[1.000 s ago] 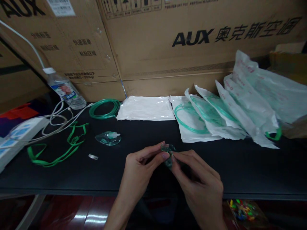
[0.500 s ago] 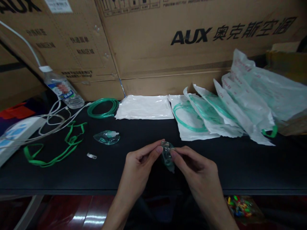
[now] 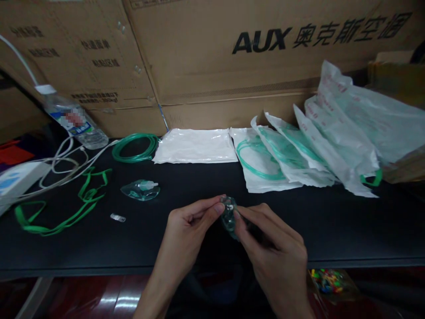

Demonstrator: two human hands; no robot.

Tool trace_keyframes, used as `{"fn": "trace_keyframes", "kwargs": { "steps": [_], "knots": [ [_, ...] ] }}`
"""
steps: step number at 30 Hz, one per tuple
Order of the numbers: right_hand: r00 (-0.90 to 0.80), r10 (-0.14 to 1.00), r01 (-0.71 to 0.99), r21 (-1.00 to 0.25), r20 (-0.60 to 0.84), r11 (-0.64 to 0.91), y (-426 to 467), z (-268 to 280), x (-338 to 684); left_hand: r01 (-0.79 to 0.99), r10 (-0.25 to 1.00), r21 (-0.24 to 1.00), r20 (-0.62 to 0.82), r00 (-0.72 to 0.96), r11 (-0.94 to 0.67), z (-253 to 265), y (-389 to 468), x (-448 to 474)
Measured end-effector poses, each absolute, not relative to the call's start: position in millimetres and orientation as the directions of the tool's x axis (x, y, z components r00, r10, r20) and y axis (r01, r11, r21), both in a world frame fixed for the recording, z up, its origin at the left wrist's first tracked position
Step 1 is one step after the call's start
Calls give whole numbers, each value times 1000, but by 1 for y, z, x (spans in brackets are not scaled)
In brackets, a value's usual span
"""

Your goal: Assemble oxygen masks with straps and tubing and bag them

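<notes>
A brown cardboard carton [image 3: 186,53], printed with AUX and Chinese characters, stands like a wall behind your work. In front of it runs a long black table [image 3: 186,190], its near edge crossing the lower part of the view. At your right, white and translucent packets [image 3: 332,133] lean over one another in a fan, green tubing showing through some of them. Your right hand [image 3: 274,235] and left hand [image 3: 195,219] meet near the middle, over the table, both pinching a clear, green-tinted plastic piece [image 3: 229,219] between thumb and fingers, the left at its upper end and the right at its side. Whether the piece touches the tabletop, you cannot tell from here. Beyond your hands, a flat white packet [image 3: 195,146] lies by the carton. A clear bottle [image 3: 76,117] with a white cap tilts at the far left, and nearer you is a white power strip [image 3: 23,179] with pale cables beside it. A green strap [image 3: 63,226] lies loosely looped to your left, and a coil of green tubing [image 3: 133,148] sits just beside the flat packet. Between strap and hands rests a clear, greenish mask [image 3: 139,190]; the smallest item, a shiny strip [image 3: 117,217], lies nearer you.
</notes>
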State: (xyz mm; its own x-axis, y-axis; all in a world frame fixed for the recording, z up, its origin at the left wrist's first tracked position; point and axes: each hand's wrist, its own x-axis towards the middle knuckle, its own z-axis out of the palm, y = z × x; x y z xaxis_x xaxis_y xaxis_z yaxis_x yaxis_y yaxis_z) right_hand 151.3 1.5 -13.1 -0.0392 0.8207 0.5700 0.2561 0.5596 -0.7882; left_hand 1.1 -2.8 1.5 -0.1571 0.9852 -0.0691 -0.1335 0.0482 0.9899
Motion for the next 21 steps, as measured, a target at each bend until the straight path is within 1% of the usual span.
{"fn": "trace_keyframes", "kwargs": {
  "steps": [5, 9, 12, 16, 21],
  "knots": [
    [-71, 807, 243, -775, 586, 584, 2, -13, 153, -150, 983, 986, -92, -158, 69, 1, -5, 0],
    [-109, 834, 196, -811, 540, 551, 4, -13, 158, -138, 980, 987, -107, -170, 84, 0, -6, 0],
    [-141, 852, 162, -837, 504, 523, 5, -10, 162, -99, 978, 992, -89, -186, 72, 0, -7, 0],
    [-175, 881, 98, -883, 439, 459, 7, -4, 165, -98, 985, 993, -76, -156, 61, 2, -9, -1],
    [-215, 874, 82, -883, 436, 461, 7, -6, 168, -97, 985, 993, -87, -146, 73, 2, -10, -2]
  ]
}}
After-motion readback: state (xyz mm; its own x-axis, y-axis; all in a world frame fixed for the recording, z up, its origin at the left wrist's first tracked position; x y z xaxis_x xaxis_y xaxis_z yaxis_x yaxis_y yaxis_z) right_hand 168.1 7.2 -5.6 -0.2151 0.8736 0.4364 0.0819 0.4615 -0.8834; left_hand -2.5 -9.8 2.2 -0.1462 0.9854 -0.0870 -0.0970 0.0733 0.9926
